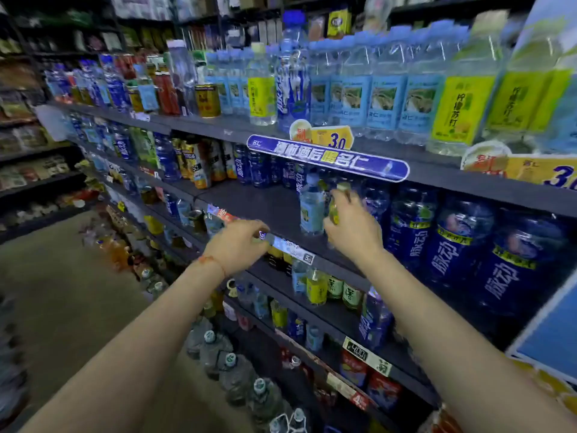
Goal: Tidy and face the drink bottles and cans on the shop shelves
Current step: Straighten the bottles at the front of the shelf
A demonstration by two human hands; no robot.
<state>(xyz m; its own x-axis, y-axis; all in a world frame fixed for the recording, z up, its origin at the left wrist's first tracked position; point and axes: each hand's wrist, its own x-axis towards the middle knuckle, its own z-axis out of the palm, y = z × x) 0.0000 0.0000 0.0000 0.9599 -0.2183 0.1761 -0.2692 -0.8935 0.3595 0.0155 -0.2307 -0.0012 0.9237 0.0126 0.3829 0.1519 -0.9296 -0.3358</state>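
1. Running away to the left, dark shelves (274, 204) of drinks line a shop aisle with a beige floor (62, 276).
2. Below the blue banner (327, 160), the right hand (352, 229) grips a yellow-labelled bottle (335, 210), fingers curled round it.
3. That bottle stands upright, cap up, touching a pale blue bottle (312, 210) on its left.
4. Left of the banner and lower, the left hand (237, 242) rests on the shelf edge, fingers bent over a price strip (290, 245); whether they pinch it I cannot tell.
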